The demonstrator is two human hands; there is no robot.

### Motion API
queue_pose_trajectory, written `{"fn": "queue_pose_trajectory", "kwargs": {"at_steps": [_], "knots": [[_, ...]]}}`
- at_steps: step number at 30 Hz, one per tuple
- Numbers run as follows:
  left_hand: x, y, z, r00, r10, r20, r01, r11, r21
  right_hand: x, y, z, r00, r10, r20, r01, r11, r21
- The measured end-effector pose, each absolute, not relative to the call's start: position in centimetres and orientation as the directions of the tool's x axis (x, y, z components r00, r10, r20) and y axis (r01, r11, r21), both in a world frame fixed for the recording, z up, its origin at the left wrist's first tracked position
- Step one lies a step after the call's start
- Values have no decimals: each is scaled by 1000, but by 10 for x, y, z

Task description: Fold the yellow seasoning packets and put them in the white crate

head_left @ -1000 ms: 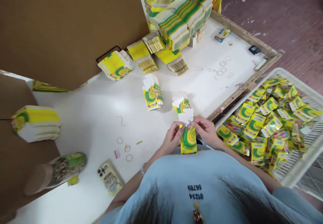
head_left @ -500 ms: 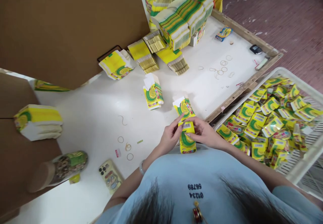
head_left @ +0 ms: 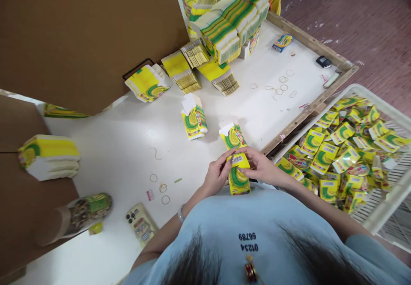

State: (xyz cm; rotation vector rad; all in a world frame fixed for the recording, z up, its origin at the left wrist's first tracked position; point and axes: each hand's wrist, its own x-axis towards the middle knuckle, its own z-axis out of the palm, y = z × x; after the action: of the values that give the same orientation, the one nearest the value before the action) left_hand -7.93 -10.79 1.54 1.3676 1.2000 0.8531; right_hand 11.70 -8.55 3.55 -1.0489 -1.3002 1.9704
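Close to my body, a yellow and green cardboard box (head_left: 239, 180) with a barcode on its upper end is held between both hands. My left hand (head_left: 218, 169) grips its left edge, fingers closed near the barcode end. On the opposite edge, my right hand (head_left: 258, 165) has thumb and fingers closed around the side. Just beyond my fingertips lies another yellow carton (head_left: 231, 136) with a white flap, partly covered by the hands. Farther off, a small stack of flat cartons (head_left: 194, 120) rests on the white table (head_left: 128, 139).
At the right stands a white plastic basket (head_left: 345, 89) full of yellow packs (head_left: 324, 158). Bundled cartons (head_left: 224, 28) are piled at the back. A brown cardboard box (head_left: 93, 32) blocks the far left. Rubber bands (head_left: 163, 186), a phone (head_left: 141, 224) and a jar (head_left: 90, 210) lie leftward.
The barcode end of the held box has tilted slightly, and my fingers have shifted a little around it. The whole view has moved slightly; the other things stay put.
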Motion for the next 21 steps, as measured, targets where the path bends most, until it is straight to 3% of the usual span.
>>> {"fn": "queue_pose_trajectory", "kwargs": {"at_steps": [6,13,18,21], "knots": [[-79,-106,18,236,952,-196,236,140,962,113,-90,34,-498,799,-336,73,-348,-935],[-83,-110,14,281,937,-208,256,136,957,133,-82,28,-647,673,-359,-65,-517,-853],[-88,-92,9,353,934,-51,321,-70,945,118,-89,22,-461,793,-398,-143,-509,-849],[-91,-46,4,307,940,146,520,-294,802,133,-85,17,-251,905,-344,-104,-379,-920]]}}
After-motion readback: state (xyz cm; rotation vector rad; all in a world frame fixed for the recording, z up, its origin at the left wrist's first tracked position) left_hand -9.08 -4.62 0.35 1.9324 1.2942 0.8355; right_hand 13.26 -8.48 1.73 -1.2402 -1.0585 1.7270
